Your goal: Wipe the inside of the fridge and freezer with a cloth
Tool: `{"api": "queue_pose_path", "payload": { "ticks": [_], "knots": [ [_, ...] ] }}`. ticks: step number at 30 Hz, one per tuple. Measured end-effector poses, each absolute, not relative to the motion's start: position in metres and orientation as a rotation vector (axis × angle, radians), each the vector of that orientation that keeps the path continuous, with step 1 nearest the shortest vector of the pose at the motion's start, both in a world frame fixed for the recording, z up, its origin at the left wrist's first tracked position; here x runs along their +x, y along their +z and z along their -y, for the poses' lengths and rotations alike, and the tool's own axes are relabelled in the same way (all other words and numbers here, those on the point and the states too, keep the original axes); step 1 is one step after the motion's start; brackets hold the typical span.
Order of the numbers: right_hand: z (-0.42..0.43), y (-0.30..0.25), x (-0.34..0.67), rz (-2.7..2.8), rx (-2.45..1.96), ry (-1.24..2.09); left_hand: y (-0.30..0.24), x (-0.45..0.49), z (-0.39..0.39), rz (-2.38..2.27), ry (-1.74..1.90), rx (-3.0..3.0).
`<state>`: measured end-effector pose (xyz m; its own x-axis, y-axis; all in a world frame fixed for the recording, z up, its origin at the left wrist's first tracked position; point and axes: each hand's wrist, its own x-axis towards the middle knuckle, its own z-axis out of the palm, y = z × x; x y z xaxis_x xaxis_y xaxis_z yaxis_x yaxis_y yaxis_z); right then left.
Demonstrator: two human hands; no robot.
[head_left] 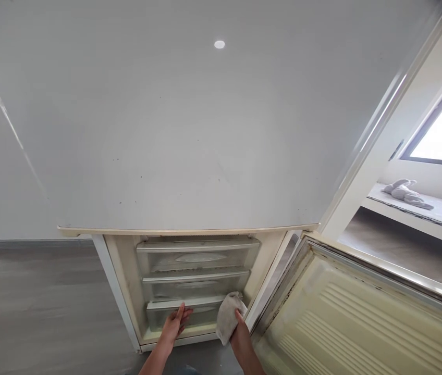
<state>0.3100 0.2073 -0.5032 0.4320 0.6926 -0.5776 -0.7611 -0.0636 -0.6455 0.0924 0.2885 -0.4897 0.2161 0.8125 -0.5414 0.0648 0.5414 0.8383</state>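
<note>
I look down a white fridge whose upper door (189, 135) is closed. The lower freezer compartment stands exposed, with three clear drawers stacked inside: top drawer (197, 254), middle drawer (195, 284), bottom drawer (174, 308). My left hand (174, 324) rests flat, fingers apart, on the front of the bottom drawer. My right hand (240, 329) grips a crumpled grey-white cloth (227, 316) and presses it against the drawer's right end, near the compartment's inner wall.
The freezer door (354, 317) is swung out to the right, its ribbed cream inner lining and dirty seal facing me. Grey wood floor (29, 307) spreads left. A low ledge (440, 213) under a window at right carries a bunched cloth (404, 191).
</note>
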Motion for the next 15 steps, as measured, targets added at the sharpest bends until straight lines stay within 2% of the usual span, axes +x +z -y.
{"api": "queue_pose_path", "payload": {
  "ticks": [10, 15],
  "knots": [
    [-0.22, -0.503, 0.314, 0.031, -1.18, 1.264, -0.47, 0.095, -0.299, -1.287, 0.598, 0.949],
    [-0.205, -0.521, 0.315, 0.068, -1.324, 1.123, -0.479, 0.087, -0.291, -1.376, 0.658, 0.976]
  ]
}}
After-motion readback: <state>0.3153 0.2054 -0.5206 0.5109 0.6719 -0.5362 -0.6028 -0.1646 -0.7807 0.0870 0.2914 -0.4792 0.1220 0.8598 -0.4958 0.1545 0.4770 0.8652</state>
